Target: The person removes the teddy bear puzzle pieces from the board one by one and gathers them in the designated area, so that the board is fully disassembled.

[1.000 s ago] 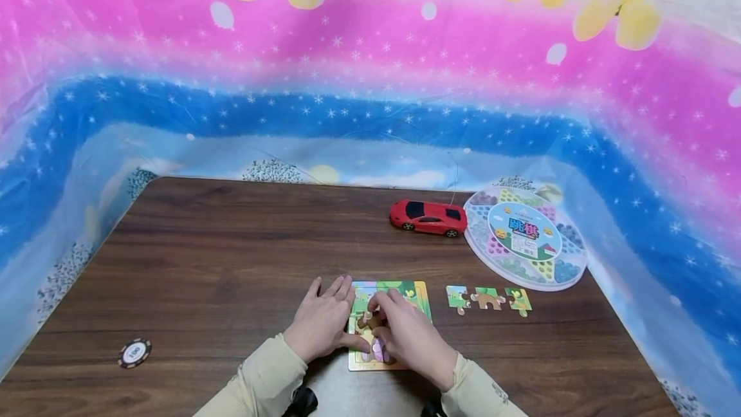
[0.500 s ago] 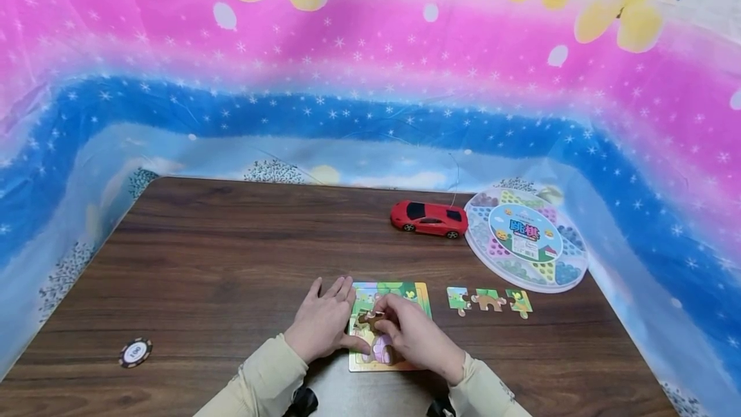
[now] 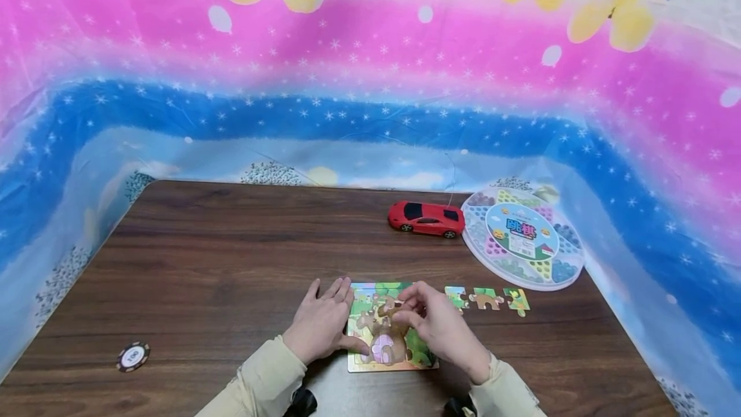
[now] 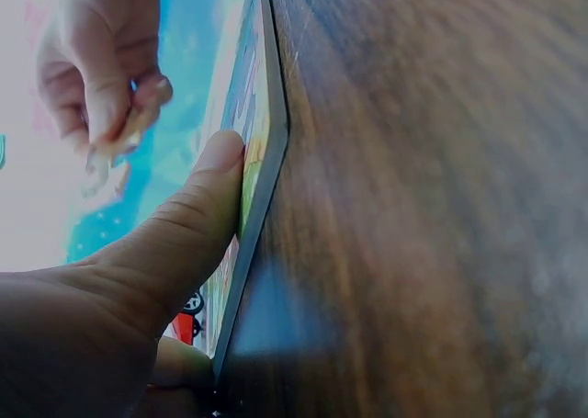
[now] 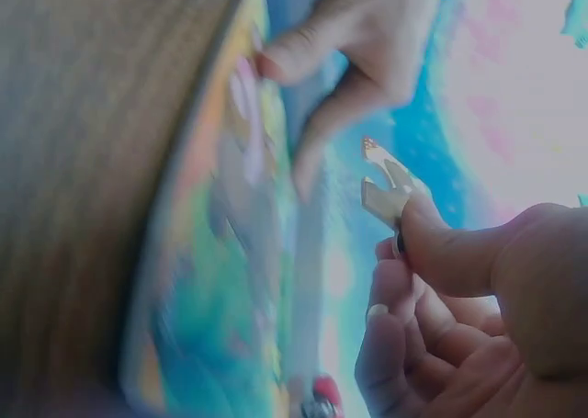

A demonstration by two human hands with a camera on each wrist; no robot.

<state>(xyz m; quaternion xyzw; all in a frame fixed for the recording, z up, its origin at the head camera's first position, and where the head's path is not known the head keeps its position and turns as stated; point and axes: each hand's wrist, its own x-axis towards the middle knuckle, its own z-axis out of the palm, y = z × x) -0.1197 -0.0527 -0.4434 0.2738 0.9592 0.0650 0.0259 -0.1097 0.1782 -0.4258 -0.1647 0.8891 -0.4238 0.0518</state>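
Observation:
A colourful puzzle board lies near the table's front edge, showing a brown bear picture. My left hand rests flat beside its left edge, thumb pressing on the board. My right hand hovers over the board's upper part and pinches a small brown puzzle piece between thumb and fingers, lifted off the board. Three loose puzzle pieces lie in a row on the table to the right of the board.
A red toy car and a round game tray under a clear lid sit at the back right. A poker chip lies front left. The brown wooden table is ringed by a pink and blue cloth backdrop.
My right hand has moved up and to the right off the board's middle, lifting the brown piece with it and uncovering the bear picture. The left hand stays put.

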